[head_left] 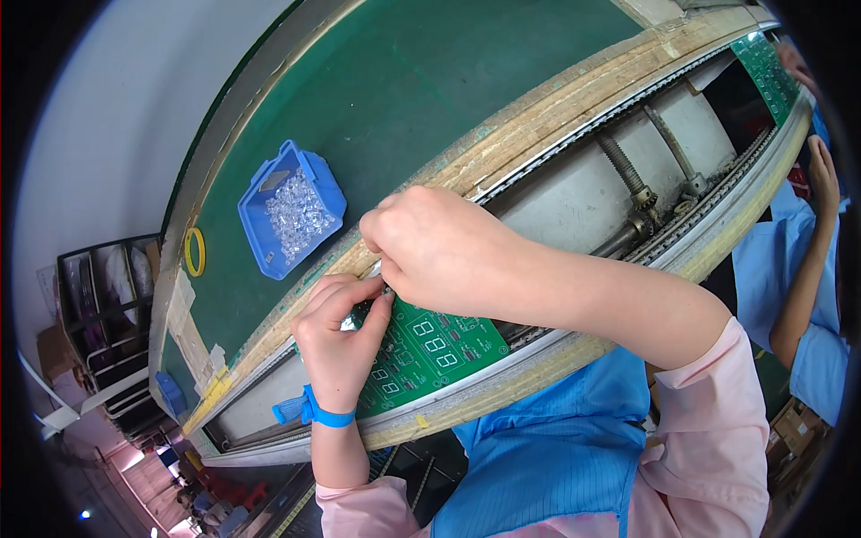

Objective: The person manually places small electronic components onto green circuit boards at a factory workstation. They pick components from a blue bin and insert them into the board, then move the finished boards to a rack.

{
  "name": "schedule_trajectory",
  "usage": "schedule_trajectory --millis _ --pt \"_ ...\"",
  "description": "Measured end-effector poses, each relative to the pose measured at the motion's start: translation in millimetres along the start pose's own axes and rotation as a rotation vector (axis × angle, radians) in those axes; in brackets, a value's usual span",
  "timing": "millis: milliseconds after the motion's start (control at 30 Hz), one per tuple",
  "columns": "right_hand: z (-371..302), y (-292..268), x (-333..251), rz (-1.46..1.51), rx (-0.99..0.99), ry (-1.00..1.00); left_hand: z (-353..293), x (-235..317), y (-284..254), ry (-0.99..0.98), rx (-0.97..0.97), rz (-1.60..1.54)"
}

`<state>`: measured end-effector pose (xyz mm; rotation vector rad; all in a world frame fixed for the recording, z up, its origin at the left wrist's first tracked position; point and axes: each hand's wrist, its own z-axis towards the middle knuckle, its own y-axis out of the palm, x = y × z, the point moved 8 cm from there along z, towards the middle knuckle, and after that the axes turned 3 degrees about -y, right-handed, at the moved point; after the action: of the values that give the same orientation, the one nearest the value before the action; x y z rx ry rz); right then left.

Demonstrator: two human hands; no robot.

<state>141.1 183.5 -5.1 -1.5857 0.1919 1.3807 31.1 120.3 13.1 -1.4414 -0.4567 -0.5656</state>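
A green printed circuit board (421, 359) with white digit outlines and small mounted parts lies across the conveyor rails in front of me. Over its far left edge my left hand (336, 327) is closed, thumb and fingertips pinched together; a blue strap circles that wrist. My right hand (426, 238) reaches in from the right with curled fingers, its tips meeting the left ones. Whatever is between the fingertips of either hand is too small and too covered to name. Beyond them sits a blue bin (334, 184) full of small clear plastic parts (300, 215).
A wooden rail (538, 108) borders the green worktop (421, 72). A yellow ring (195, 252) lies at its left. Right of my board, the conveyor shows a chain (610, 115) and a threaded rod (619, 161). Far right, a co-worker's hands (821, 175) are near another green board (764, 76).
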Motion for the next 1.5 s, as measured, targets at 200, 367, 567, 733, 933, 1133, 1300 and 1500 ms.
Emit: schedule_trajectory --millis 200,367,567,733,933,1133,1300,1500 --pt "-0.2 -1.1 -0.6 -0.004 -0.001 0.004 0.6 1.1 0.9 0.023 -0.012 -0.002" --pt "0.2 -0.7 -0.7 -0.006 -0.009 0.004 0.5 -0.7 1.1 -0.001 -0.01 -0.008" --pt "0.2 0.5 -0.1 -0.009 0.002 -0.004 0.5 -0.7 1.5 -0.007 -0.005 -0.005" --pt "0.0 -1.1 -1.2 -0.021 0.01 -0.013 2.2 -0.4 1.5 -0.02 -0.02 -0.008" --pt "-0.3 -0.2 -1.3 -0.022 0.029 -0.026 3.2 4.7 1.0 0.032 -0.041 0.045" --pt "-0.3 0.3 -1.2 -0.03 0.022 -0.02 2.6 6.0 1.1 0.072 -0.041 0.035" --pt "-0.2 0.2 -1.2 -0.037 -0.001 -0.003 1.2 7.5 0.8 0.099 -0.029 0.03" --pt "-0.5 -0.4 -1.8 -0.033 -0.002 0.001 -0.3 6.7 0.1 0.106 -0.022 0.034"
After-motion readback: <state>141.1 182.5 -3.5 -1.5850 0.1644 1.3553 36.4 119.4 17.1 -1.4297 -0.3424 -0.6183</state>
